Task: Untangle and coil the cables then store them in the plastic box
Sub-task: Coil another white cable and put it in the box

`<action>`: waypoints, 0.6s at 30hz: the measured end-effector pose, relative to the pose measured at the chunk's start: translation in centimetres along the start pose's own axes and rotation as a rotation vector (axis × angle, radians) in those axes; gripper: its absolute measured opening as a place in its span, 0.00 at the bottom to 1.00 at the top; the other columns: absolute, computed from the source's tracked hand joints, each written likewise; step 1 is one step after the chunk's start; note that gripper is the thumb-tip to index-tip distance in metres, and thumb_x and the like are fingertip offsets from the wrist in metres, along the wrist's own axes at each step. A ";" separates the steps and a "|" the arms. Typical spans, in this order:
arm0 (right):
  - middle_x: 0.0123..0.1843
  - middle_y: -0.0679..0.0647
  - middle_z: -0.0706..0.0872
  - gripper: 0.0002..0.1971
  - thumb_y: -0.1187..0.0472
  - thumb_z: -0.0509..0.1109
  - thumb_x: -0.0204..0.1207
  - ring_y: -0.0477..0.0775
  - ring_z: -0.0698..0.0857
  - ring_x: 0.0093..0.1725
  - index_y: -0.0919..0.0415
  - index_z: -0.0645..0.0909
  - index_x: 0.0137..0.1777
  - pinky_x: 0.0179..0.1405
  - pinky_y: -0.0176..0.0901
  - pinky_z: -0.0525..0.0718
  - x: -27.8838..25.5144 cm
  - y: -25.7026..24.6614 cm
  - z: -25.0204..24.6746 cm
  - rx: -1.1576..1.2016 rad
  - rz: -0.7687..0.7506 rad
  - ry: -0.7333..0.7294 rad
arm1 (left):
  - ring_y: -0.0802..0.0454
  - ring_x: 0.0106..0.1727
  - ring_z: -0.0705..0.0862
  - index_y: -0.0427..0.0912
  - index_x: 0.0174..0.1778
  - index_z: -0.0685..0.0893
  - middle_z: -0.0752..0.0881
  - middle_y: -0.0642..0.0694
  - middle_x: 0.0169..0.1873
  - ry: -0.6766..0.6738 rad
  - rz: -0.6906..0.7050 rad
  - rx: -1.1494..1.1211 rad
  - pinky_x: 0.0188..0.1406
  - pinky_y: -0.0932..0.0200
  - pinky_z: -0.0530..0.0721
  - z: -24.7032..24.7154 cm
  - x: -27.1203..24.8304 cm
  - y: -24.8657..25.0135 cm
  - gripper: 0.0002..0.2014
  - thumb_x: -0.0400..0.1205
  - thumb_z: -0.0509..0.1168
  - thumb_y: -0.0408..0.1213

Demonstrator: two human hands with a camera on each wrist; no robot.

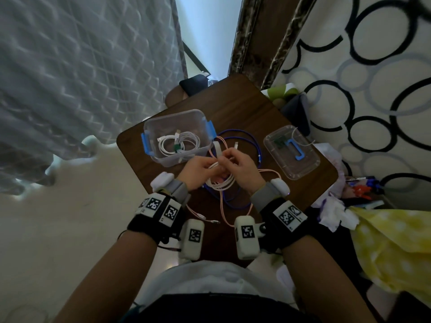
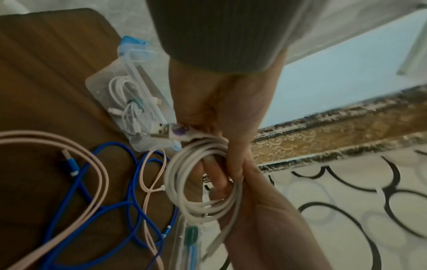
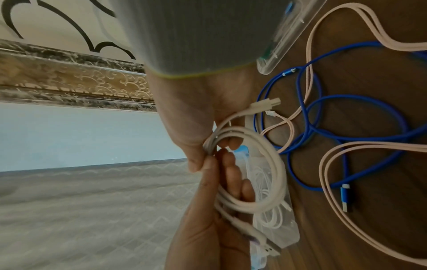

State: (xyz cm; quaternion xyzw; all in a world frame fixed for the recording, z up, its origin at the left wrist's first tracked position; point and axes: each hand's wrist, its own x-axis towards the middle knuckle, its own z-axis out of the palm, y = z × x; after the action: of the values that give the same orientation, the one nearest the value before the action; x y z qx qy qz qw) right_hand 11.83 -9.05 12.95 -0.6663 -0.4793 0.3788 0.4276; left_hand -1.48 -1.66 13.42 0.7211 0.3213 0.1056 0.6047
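Observation:
Over the middle of the brown table (image 1: 233, 108), both hands hold one coiled white cable (image 1: 221, 184). My left hand (image 1: 213, 170) grips the coil (image 2: 201, 184) beside its USB plug (image 2: 161, 130). My right hand (image 1: 227, 159) pinches the same coil (image 3: 261, 175) at its top, with a small plug (image 3: 265, 104) sticking out past the thumb. The clear plastic box (image 1: 172, 114) with blue latches stands open at the back left and holds coiled white cables (image 1: 178, 144). A blue cable (image 1: 254, 145) and a pink cable (image 1: 270, 171) lie tangled on the table under the hands.
The box's clear lid (image 1: 300, 164) lies upside down at the right with a blue latch in it. Yellow dotted cloth (image 1: 384, 241), tissues and small clutter crowd the table's right edge. A dark object (image 1: 193, 84) sits at the far edge. A mattress stands left.

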 end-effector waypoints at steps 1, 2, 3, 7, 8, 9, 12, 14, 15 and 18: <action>0.37 0.48 0.81 0.03 0.61 0.65 0.80 0.43 0.80 0.37 0.53 0.77 0.45 0.42 0.40 0.80 0.0 0.3 0.1 0.005 0.017 0.019 | 0.62 0.34 0.87 0.37 0.51 0.87 0.89 0.45 0.37 0.032 -0.022 -0.054 0.36 0.71 0.82 0.2 0.0 -0.1 0.08 0.80 0.66 0.35; 0.38 0.48 0.80 0.02 0.61 0.65 0.80 0.45 0.80 0.38 0.56 0.77 0.46 0.43 0.42 0.80 0.0 0.6 0.1 0.017 0.035 0.038 | 0.60 0.37 0.87 0.35 0.53 0.86 0.89 0.42 0.40 0.057 -0.055 -0.114 0.38 0.70 0.83 0.4 -0.1 -0.1 0.10 0.79 0.66 0.34; 0.38 0.48 0.81 0.02 0.62 0.64 0.80 0.46 0.80 0.39 0.57 0.77 0.47 0.43 0.44 0.81 0.0 0.7 0.1 0.032 0.050 0.054 | 0.57 0.39 0.87 0.34 0.56 0.85 0.88 0.39 0.42 0.075 -0.085 -0.178 0.41 0.68 0.85 0.6 -0.1 0.0 0.11 0.79 0.67 0.32; 0.39 0.52 0.82 0.03 0.63 0.64 0.80 0.50 0.82 0.39 0.58 0.79 0.46 0.44 0.48 0.82 -0.1 1.0 -0.1 0.070 0.041 0.096 | 0.54 0.39 0.88 0.28 0.62 0.80 0.88 0.38 0.43 0.126 -0.191 -0.493 0.47 0.61 0.86 0.9 0.3 0.3 0.15 0.81 0.61 0.27; 0.39 0.52 0.83 0.02 0.64 0.65 0.80 0.50 0.82 0.40 0.59 0.79 0.47 0.44 0.47 0.82 -0.2 1.1 -0.3 0.067 0.030 0.098 | 0.52 0.41 0.88 0.28 0.63 0.79 0.87 0.38 0.45 0.137 -0.210 -0.537 0.49 0.59 0.86 0.9 0.4 0.3 0.15 0.81 0.60 0.27; 0.39 0.53 0.83 0.02 0.64 0.65 0.79 0.48 0.82 0.39 0.60 0.79 0.47 0.44 0.45 0.82 -0.2 1.2 -0.4 0.059 0.019 0.095 | 0.49 0.44 0.88 0.30 0.65 0.78 0.87 0.37 0.48 0.139 -0.217 -0.552 0.53 0.56 0.85 0.9 0.5 0.2 0.16 0.81 0.59 0.26; 0.38 0.51 0.83 0.02 0.66 0.66 0.79 0.36 0.81 0.35 0.62 0.80 0.47 0.39 0.31 0.80 -0.6 1.3 -0.9 0.057 -0.005 0.092 | 0.43 0.50 0.87 0.31 0.65 0.77 0.87 0.35 0.51 0.083 -0.236 -0.574 0.56 0.53 0.85 1.0 0.6 0.2 0.15 0.82 0.60 0.27; 0.37 0.50 0.82 0.02 0.66 0.66 0.79 0.35 0.81 0.34 0.64 0.80 0.47 0.38 0.29 0.79 -0.9 1.4 -0.9 0.067 -0.021 0.085 | 0.51 0.38 0.89 0.29 0.59 0.80 0.90 0.39 0.38 0.075 -0.287 -0.616 0.41 0.62 0.88 1.1 0.7 0.2 0.12 0.81 0.60 0.27; 0.37 0.50 0.82 0.02 0.66 0.67 0.78 0.36 0.81 0.35 0.64 0.80 0.47 0.38 0.30 0.79 -0.9 1.5 -0.9 0.064 -0.031 0.077 | 0.54 0.32 0.89 0.28 0.55 0.81 0.90 0.42 0.31 0.084 -0.313 -0.627 0.33 0.65 0.87 1.1 0.7 0.3 0.10 0.81 0.60 0.27; 0.36 0.48 0.81 0.02 0.66 0.68 0.77 0.38 0.79 0.35 0.60 0.79 0.44 0.39 0.33 0.78 -1.2 1.8 -0.8 0.059 -0.044 0.050 | 0.57 0.27 0.88 0.31 0.48 0.82 0.89 0.45 0.25 0.072 -0.345 -0.587 0.27 0.67 0.85 1.0 1.0 0.1 0.05 0.80 0.62 0.27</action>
State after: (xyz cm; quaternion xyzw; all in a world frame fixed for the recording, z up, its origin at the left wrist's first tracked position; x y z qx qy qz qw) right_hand 12.81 -10.64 11.61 -0.6517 -0.4717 0.3667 0.4672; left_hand -0.09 -1.90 13.00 0.4473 0.4155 0.1151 0.7836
